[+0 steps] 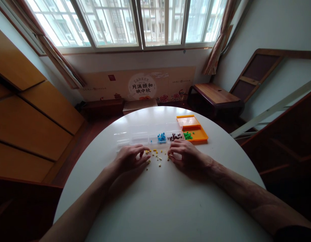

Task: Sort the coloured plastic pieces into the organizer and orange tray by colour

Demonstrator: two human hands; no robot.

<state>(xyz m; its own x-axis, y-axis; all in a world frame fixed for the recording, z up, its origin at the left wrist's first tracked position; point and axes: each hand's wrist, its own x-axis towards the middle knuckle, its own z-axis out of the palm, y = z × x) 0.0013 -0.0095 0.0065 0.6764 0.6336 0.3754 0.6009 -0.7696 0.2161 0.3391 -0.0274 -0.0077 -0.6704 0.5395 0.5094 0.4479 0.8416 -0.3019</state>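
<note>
Both hands are resting palm-down on the round white counter [165, 201], flanking a loose scatter of small yellow beads [157, 155] lying between them near the counter's middle. The left hand [130, 158] is curling its fingers [142, 149] narrowly toward the left edge of the scatter, fingertips touching or just beside the nearest beads; whether a bead is pinched there is too small to tell. The right hand [187, 156] is bunching its fingers [173, 154] close together at the right edge of the scatter, apparently picking at a bead, though the grip itself cannot be confirmed. Just beyond the hands, a clear plastic compartment box [135, 137] is sitting lengthwise, within short reach, probably so pieces can be dropped in by colour: a pile of small blue beads [161, 137] is occupying one compartment and dark brown beads [175, 136] the next to the right, while the left compartments look bare. Touching the box's right end, an orange plastic tray [199, 134] is holding small green beads [187, 135]. The yellow pieces are staying unsorted on the open counter.
</note>
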